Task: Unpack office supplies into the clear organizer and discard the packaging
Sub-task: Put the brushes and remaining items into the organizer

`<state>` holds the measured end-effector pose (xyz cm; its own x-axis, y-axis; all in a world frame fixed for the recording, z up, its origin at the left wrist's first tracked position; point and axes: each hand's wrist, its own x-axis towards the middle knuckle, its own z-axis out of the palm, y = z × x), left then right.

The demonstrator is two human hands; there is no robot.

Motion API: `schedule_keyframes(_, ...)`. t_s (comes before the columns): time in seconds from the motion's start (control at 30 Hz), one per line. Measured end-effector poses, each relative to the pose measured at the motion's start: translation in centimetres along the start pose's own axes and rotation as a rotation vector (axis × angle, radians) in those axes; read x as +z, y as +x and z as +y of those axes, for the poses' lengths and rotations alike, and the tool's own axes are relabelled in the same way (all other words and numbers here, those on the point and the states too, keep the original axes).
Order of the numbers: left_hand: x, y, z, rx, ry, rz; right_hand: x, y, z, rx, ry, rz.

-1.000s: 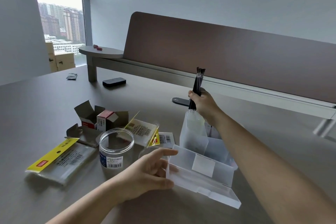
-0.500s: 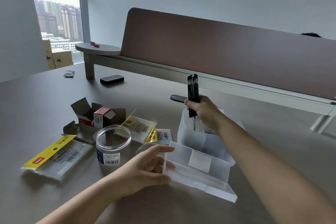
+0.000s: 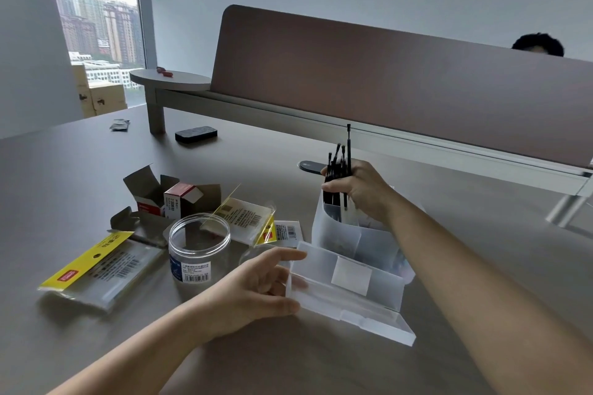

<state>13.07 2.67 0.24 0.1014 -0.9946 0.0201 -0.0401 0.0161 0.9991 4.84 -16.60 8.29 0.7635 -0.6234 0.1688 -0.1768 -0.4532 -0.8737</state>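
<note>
The clear organizer (image 3: 353, 279) stands on the grey desk (image 3: 64, 170) in front of me, with a low front tray and taller back compartments. My right hand (image 3: 356, 189) grips a bundle of thin black pen refills (image 3: 340, 167) over the tall back-left compartment; their lower ends are inside it and one refill sticks up higher than the rest. My left hand (image 3: 256, 285) holds the organizer's front left corner, thumb below and fingers along the side.
Left of the organizer: an open clear jar (image 3: 199, 250), opened cardboard boxes (image 3: 167, 199), a flat packet with a yellow header (image 3: 96, 269), and further plastic packets (image 3: 247, 218). A black eraser block (image 3: 195, 135) lies farther back. A brown divider panel (image 3: 385, 86) borders the desk.
My right hand has lowered the bundle of refills into the back-left compartment, and the refills have spread apart. My left hand has stayed on the organizer's corner.
</note>
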Motion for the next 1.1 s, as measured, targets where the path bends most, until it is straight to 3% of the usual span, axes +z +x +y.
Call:
schedule_keyframes(0.2, 0.1, 0.0, 0.0, 0.019, 0.0, 0.007, 0.4, 0.7, 0.6, 0.015, 0.079, 0.071)
schedule_keyframes(0.5, 0.1, 0.0, -0.1, 0.01, -0.005, 0.007, -0.3, 0.1, -0.4, 0.021, 0.055, 0.019)
schedule_keyframes(0.83, 0.5, -0.4, 0.2, 0.016, 0.061, 0.077, -2.9, -3.4, -1.4, -0.026, -0.345, -0.056)
schedule_keyframes(1.1, 1.6, -2.1, 1.0, -0.019, 0.076, 0.158, -2.8, -11.2, -0.3, -0.146, -0.549, 0.129)
